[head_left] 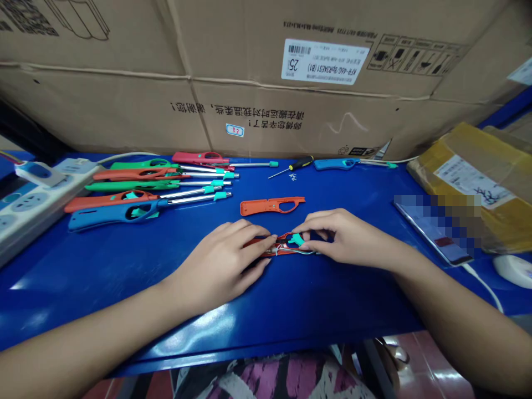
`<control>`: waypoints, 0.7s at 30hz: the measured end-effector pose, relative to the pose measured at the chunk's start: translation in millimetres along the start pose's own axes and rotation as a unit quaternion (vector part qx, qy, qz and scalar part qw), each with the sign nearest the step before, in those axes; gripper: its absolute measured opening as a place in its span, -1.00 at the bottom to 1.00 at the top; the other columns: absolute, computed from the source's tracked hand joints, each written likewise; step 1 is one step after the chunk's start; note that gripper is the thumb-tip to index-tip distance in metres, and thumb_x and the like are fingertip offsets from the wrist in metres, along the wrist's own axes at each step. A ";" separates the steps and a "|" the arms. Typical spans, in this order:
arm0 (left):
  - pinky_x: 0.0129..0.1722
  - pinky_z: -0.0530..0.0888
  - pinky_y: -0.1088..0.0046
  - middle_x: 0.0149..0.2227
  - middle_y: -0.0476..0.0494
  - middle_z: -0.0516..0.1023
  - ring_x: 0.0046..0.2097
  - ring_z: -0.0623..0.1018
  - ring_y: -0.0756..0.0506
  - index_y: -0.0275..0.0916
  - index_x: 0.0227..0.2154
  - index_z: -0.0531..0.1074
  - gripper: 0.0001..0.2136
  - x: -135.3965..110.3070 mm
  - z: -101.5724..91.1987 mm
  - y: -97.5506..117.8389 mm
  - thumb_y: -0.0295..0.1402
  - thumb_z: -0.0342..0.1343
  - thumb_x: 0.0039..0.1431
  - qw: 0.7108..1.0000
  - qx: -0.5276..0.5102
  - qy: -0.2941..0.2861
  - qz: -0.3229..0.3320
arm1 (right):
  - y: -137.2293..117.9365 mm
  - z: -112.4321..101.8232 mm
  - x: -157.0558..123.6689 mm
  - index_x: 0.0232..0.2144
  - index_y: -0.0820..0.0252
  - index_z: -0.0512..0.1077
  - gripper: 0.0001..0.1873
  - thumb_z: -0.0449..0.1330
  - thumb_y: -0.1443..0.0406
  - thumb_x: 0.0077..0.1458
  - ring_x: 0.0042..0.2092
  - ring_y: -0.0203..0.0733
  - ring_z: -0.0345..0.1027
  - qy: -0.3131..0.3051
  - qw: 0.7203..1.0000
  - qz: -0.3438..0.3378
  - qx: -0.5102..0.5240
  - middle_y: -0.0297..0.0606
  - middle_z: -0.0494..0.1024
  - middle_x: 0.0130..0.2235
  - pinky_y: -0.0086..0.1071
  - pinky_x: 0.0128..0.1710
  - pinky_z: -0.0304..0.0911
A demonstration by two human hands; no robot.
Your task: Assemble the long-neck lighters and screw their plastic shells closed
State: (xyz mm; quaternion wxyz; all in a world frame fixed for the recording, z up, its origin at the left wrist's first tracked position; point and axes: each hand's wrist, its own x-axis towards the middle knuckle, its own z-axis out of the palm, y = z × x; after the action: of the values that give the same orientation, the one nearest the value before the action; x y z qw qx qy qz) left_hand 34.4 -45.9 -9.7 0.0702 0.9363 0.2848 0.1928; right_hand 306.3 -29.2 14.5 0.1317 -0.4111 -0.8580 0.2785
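An opened orange lighter (pixel 283 252), of the long-barrelled kind, lies on the blue table with its inner parts and a thin pale wire showing. My left hand (pixel 233 255) is closed over its left end, thumb and fingers against the casing. At the other end, my right hand (pixel 338 235) has its thumb and fingertips closed on the lighter's turquoise trigger (pixel 296 240); the fingers hide part of it. Just beyond my hands rests the loose orange casing half (pixel 270 206), separate from the lighter.
Several assembled lighters (pixel 120 213) lie at the back left, beside a white power strip (pixel 41 194). A screwdriver (pixel 301 163), tiny screws (pixel 293 177) and a blue lighter (pixel 336 164) are farther back. A phone (pixel 432 230) and taped box (pixel 477 183) sit right. Cardboard (pixel 249 66) stands behind.
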 end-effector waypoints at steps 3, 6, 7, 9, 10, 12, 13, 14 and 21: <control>-0.12 0.54 0.19 0.00 -0.25 0.58 -0.06 0.55 -0.21 -0.24 0.10 0.48 -0.70 -1.4 3.0 2.0 -0.37 -0.02 0.42 0.999 0.039 -0.006 0.016 | -2.0 4.1 0.4 -0.09 0.12 0.59 -0.78 0.24 0.30 0.22 -0.34 -0.29 0.42 0.012 1.000 0.005 0.016 -0.29 0.64 -0.28 -0.41 -0.35 0.24; -0.14 0.56 0.19 -0.01 -0.22 0.59 -0.07 0.56 -0.21 -0.23 0.09 0.49 -0.71 -1.8 6.6 0.6 -0.37 -0.05 0.44 0.999 0.045 -0.010 0.019 | -1.8 7.0 1.3 -0.16 0.15 0.56 -0.85 0.26 0.31 0.19 -0.36 -0.30 0.42 0.028 0.999 0.017 0.018 -0.32 0.62 -0.32 -0.42 -0.35 0.24; -0.14 0.56 0.19 -0.01 -0.21 0.60 -0.07 0.56 -0.21 -0.23 0.09 0.49 -0.71 -1.7 7.4 -0.1 -0.37 -0.05 0.44 0.999 0.042 -0.011 0.018 | -1.5 7.7 1.6 -0.19 0.15 0.55 -0.87 0.27 0.32 0.18 -0.36 -0.31 0.41 0.030 0.999 0.021 0.015 -0.34 0.61 -0.33 -0.43 -0.35 0.23; -0.14 0.57 0.19 -0.01 -0.21 0.60 -0.07 0.56 -0.20 -0.23 0.09 0.49 -0.71 -1.3 7.9 -1.0 -0.37 -0.05 0.44 0.999 0.035 -0.012 0.018 | -0.8 8.4 2.1 -0.26 0.15 0.52 -0.91 0.32 0.32 0.14 -0.39 -0.33 0.37 0.033 0.999 0.030 0.001 -0.37 0.58 -0.35 -0.44 -0.37 0.20; -0.14 0.57 0.19 -0.01 -0.21 0.60 -0.07 0.56 -0.20 -0.22 0.09 0.49 -0.71 -1.1 7.8 -1.2 -0.37 -0.05 0.44 0.999 0.032 -0.012 0.019 | -0.3 8.5 2.1 -0.29 0.15 0.51 -0.90 0.35 0.31 0.11 -0.39 -0.33 0.36 0.034 0.999 0.034 -0.009 -0.38 0.57 -0.37 -0.43 -0.37 0.19; -0.14 0.57 0.18 -0.01 -0.21 0.60 -0.07 0.55 -0.20 -0.22 0.10 0.49 -0.70 -0.8 7.3 -1.2 -0.37 -0.05 0.44 0.999 0.027 -0.014 0.020 | 0.8 8.4 1.8 -0.36 0.14 0.49 -0.86 0.38 0.26 0.09 -0.37 -0.30 0.36 0.038 0.998 0.037 -0.033 -0.38 0.55 -0.38 -0.41 -0.35 0.18; -0.14 0.57 0.18 -0.02 -0.21 0.60 -0.07 0.55 -0.20 -0.22 0.10 0.49 -0.70 -0.7 7.2 -1.0 -0.37 -0.04 0.44 0.999 0.026 -0.015 0.020 | 1.3 8.2 1.5 -0.39 0.14 0.49 -0.85 0.38 0.23 0.10 -0.35 -0.28 0.37 0.038 0.998 0.037 -0.044 -0.37 0.55 -0.37 -0.39 -0.33 0.19; -0.14 0.57 0.17 -0.02 -0.21 0.60 -0.08 0.55 -0.20 -0.22 0.10 0.49 -0.70 -0.7 7.2 -0.9 -0.37 -0.04 0.44 0.999 0.025 -0.015 0.018 | 1.5 7.9 0.9 -0.39 0.14 0.50 -0.84 0.36 0.20 0.13 -0.33 -0.26 0.38 0.034 0.997 0.035 -0.052 -0.35 0.56 -0.36 -0.38 -0.31 0.20; -0.14 0.57 0.17 -0.02 -0.19 0.58 -0.07 0.53 -0.19 -0.22 0.10 0.48 -0.71 -0.1 8.9 -1.7 -0.38 -0.02 0.43 1.000 0.006 -0.018 0.011 | -4.2 5.5 -5.1 -0.26 0.15 0.54 -0.86 0.17 0.30 0.30 -0.18 -0.18 0.41 -0.016 0.995 -0.038 -0.095 -0.26 0.55 -0.25 -0.32 -0.18 0.25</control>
State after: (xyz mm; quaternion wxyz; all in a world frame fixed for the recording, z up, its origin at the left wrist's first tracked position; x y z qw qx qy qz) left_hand 37.0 -44.7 -18.3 0.0674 0.9431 0.2742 0.1754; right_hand 304.4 -37.4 12.5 0.0891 -0.3846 -0.8974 0.1968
